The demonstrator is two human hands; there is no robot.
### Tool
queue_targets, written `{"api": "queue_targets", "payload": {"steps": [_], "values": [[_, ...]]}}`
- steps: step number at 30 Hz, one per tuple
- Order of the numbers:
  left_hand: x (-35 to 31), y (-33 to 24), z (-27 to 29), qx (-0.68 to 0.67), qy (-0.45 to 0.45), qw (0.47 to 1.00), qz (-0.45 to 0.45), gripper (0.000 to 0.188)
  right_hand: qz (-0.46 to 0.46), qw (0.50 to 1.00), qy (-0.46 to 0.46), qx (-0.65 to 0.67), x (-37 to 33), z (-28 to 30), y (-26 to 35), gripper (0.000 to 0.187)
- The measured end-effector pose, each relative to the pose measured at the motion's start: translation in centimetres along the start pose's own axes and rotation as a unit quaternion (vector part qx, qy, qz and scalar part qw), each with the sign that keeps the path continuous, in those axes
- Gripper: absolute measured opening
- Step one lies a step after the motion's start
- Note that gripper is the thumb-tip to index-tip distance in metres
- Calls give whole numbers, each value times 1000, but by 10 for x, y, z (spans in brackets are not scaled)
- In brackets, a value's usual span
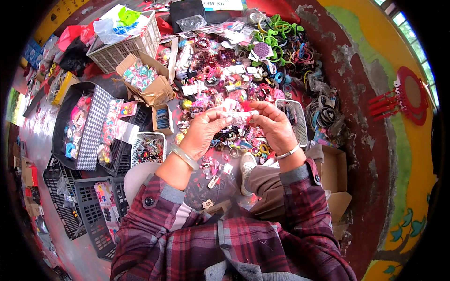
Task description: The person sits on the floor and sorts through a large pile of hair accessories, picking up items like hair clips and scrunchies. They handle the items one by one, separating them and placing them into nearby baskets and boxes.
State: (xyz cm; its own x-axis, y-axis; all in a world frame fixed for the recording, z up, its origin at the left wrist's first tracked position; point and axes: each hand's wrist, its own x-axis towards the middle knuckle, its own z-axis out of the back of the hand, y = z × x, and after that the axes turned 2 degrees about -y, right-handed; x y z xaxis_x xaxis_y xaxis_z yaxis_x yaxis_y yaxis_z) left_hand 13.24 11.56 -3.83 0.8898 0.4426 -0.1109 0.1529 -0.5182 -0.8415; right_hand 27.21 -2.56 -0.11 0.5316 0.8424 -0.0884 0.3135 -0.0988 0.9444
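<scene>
Both hands are raised over a large pile of mixed hair accessories [220,89], pinching one small item between them. It is a pale, gathered band [239,116] with some red at its right end; its exact kind is hard to make out. My left hand [202,132] grips one end between thumb and fingers. At the other end, my right hand [276,131] pinches with thumb and forefinger, the other fingers curled above. Below the hands lie dark and coloured hair ties [229,138]. Green looped headbands [276,40] lie at the far right of the pile.
White baskets [149,136] stand left and right of the pile. A cardboard box of packets [154,77], a houndstooth-patterned box [93,133] and dark plastic crates [91,201] are on the left. Open cardboard [333,168] stands by my right knee, near a painted wall [408,154].
</scene>
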Motion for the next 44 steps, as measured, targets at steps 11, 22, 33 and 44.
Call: {"api": "queue_targets", "payload": {"steps": [11,22,33,44], "values": [[-9,-15,-7,-30,63,985,-156,15,19,988,61,143,-11,-2,18,12],[-6,-14,5,-130,-22,991,-12,23,-55,984,-38,168,-3,0,5,15],[-9,-15,-16,-97,20,995,24,21,-84,987,-41,130,-9,-12,5,32],[-10,0,-8,75,28,996,-42,18,-29,996,-64,-48,-6,-25,-12,27]]}}
